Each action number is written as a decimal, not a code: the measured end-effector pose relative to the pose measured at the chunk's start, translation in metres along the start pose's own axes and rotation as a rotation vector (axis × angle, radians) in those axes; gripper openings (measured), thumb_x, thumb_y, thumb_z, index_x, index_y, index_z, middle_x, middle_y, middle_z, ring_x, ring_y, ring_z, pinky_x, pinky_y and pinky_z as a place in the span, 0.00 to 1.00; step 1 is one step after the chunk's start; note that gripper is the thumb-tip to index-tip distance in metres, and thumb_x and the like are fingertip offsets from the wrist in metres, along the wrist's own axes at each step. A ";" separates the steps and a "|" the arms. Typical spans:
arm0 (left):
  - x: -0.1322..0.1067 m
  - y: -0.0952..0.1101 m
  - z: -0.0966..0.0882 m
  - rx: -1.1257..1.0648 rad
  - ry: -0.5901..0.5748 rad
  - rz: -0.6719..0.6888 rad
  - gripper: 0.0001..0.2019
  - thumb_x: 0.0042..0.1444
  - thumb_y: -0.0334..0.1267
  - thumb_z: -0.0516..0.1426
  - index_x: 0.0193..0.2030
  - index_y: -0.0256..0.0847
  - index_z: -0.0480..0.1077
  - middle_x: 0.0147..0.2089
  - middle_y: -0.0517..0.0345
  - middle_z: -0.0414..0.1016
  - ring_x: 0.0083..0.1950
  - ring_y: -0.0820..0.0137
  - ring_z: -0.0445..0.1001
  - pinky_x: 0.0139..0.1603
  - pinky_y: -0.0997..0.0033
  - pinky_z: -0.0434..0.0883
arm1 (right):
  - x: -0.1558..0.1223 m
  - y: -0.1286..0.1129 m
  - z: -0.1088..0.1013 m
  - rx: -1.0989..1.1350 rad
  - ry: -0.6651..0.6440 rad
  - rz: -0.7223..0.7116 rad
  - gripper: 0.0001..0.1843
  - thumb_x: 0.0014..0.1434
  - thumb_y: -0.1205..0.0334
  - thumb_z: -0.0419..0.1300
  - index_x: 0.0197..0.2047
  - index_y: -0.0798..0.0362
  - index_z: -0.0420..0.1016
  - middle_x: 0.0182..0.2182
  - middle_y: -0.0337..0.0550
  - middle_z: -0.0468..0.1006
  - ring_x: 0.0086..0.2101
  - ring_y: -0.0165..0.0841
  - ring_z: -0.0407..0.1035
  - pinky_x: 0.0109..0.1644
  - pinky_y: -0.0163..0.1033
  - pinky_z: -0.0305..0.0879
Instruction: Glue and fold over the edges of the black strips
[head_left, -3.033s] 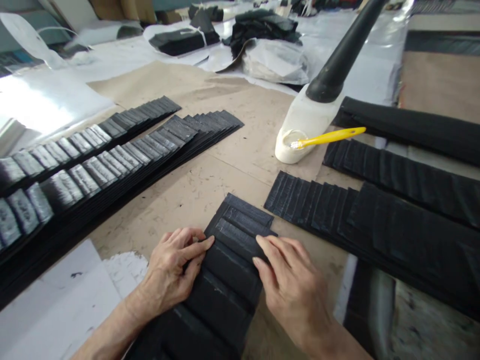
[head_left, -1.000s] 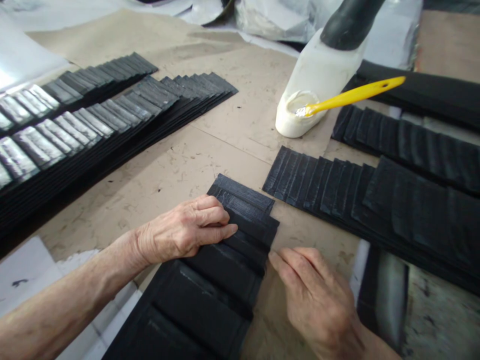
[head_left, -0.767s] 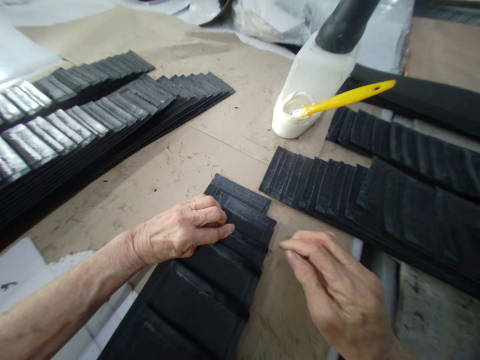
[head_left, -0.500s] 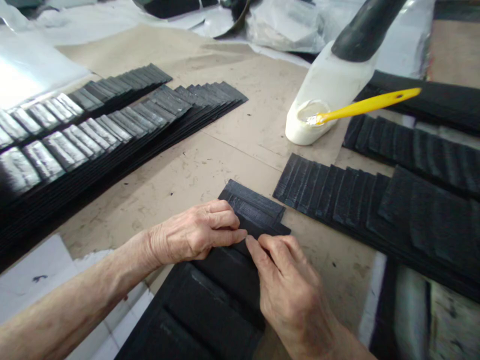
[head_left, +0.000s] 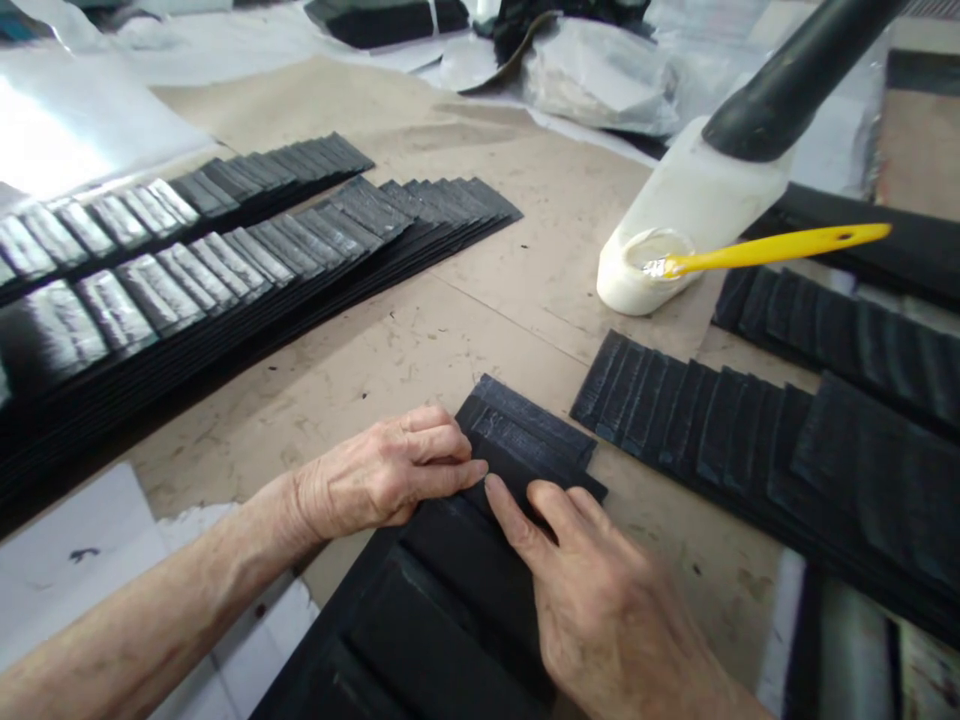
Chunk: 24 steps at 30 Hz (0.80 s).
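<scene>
A fanned stack of black rectangular pieces lies in front of me on brown paper, each piece overlapping the one behind. My left hand rests on the stack's left edge, fingers together and extended, their tips pressing down on a piece. My right hand lies on the stack from the near right, fingers stretched out flat, the forefinger tip almost touching the left fingertips. Neither hand grips anything.
A white glue bottle with a black top lies on its side at the far right, a yellow-handled brush stuck in its opening. More rows of black pieces lie at right. Long glue-shiny rows lie at left.
My right hand lifted off the table at the stack's right side and came back onto the stack beside my left fingertips. The left hand stayed pressing. The view shifted slightly.
</scene>
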<state>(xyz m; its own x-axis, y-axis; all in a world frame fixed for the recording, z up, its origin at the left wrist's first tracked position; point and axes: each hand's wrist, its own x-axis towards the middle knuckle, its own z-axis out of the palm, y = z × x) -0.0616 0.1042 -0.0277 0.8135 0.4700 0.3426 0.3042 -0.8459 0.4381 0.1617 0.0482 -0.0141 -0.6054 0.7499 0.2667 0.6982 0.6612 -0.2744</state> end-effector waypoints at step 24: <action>-0.019 0.058 0.016 -0.115 0.251 -0.408 0.20 0.50 0.22 0.47 0.50 0.33 0.65 0.46 0.47 0.68 0.42 0.65 0.63 0.41 0.61 0.64 | 0.031 0.012 -0.008 -0.028 -0.374 -0.038 0.38 0.47 0.73 0.45 0.63 0.54 0.54 0.36 0.49 0.70 0.27 0.32 0.69 0.28 0.37 0.70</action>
<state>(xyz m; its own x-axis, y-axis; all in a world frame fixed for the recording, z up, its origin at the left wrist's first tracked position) -0.0518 0.0422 -0.0222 0.4903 0.8156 0.3072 0.5051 -0.5531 0.6625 0.1540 0.0792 -0.0018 -0.7249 0.6841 -0.0809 0.6798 0.6915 -0.2442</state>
